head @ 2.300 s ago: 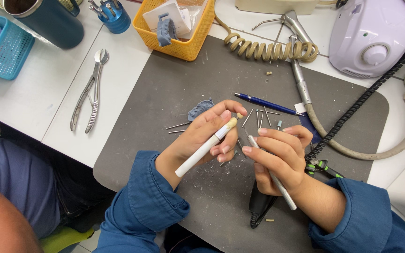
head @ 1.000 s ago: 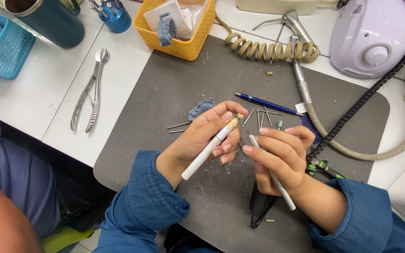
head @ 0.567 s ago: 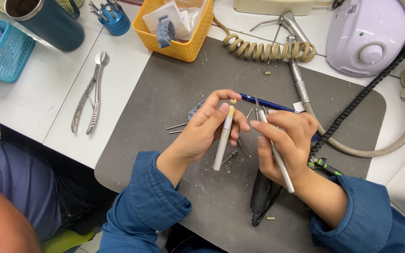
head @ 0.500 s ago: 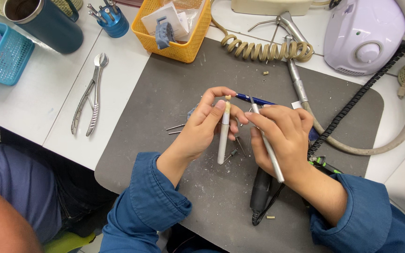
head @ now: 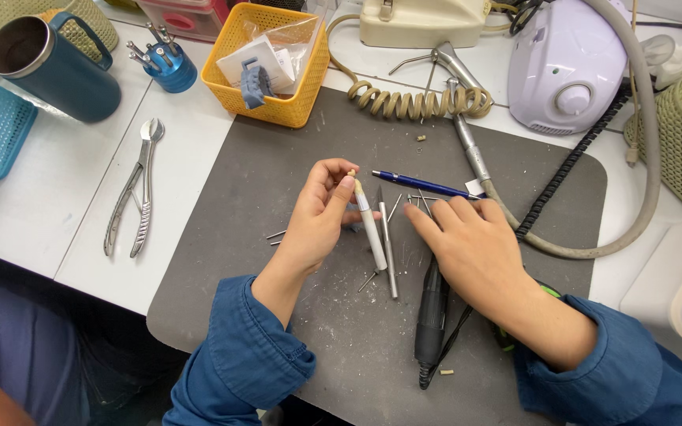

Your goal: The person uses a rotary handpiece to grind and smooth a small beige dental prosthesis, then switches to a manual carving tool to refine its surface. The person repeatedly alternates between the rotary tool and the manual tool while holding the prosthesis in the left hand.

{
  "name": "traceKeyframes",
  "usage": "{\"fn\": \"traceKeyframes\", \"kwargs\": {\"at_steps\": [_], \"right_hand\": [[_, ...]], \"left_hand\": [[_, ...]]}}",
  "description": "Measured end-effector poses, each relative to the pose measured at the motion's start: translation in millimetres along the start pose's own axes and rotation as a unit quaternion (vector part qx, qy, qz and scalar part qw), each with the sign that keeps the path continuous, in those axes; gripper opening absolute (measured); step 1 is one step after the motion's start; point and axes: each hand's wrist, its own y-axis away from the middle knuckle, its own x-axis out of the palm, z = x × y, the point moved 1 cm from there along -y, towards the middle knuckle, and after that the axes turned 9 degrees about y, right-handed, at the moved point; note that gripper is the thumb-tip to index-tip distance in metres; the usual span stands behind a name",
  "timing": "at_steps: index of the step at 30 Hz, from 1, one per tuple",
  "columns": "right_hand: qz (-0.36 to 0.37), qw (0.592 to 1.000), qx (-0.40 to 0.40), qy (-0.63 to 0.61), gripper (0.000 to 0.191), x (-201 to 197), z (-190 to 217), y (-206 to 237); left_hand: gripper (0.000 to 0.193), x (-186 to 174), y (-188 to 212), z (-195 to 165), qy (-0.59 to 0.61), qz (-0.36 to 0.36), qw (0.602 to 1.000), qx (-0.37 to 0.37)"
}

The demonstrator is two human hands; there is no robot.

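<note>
My left hand (head: 319,219) grips a white pen-like tool (head: 371,229) near its top, with a small pale tip at my fingertips. My right hand (head: 469,243) lies flat and empty on the grey mat (head: 294,158), fingers spread. Just left of those fingers a thin metal instrument (head: 387,244) rests on the mat. A blue pen (head: 418,184) lies just beyond both hands. Under my right wrist lies a black handpiece (head: 431,304). Small metal burs (head: 276,236) are scattered beside my left hand.
Metal pliers (head: 136,188) lie on the white table at left. Behind them stand a dark blue mug (head: 50,67), a blue bur holder (head: 169,65) and a yellow basket (head: 271,59). A lilac motor unit (head: 570,63) and coiled cord (head: 412,101) sit at the back.
My right hand has laid the thin metal instrument down on the mat and opened flat beside it. My left hand has swung the white tool more upright.
</note>
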Motion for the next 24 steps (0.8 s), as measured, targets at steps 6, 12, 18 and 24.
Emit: {"fn": "traceKeyframes", "kwargs": {"at_steps": [6, 12, 18, 24], "right_hand": [[0.101, 0.991, -0.012, 0.083, 0.044, -8.0, -5.5, 20.7], [0.050, 0.992, -0.067, 0.097, 0.031, -3.4, 1.9, 18.6], [-0.005, 0.993, -0.092, 0.076, 0.021, 0.3, 0.4, 16.1], [-0.105, 0.985, -0.135, 0.036, 0.014, 1.9, -7.7, 5.3]], "left_hand": [[0.019, -0.6, -4.0, 0.8, -0.048, -0.016, 0.999, 0.002], [0.013, 0.9, -0.6, 0.9, -0.103, 0.005, 0.993, 0.061], [0.011, 4.8, 4.4, -4.2, -0.148, -0.022, 0.984, 0.098], [0.013, 2.2, 5.6, -7.1, -0.129, -0.022, 0.987, 0.096]]}}
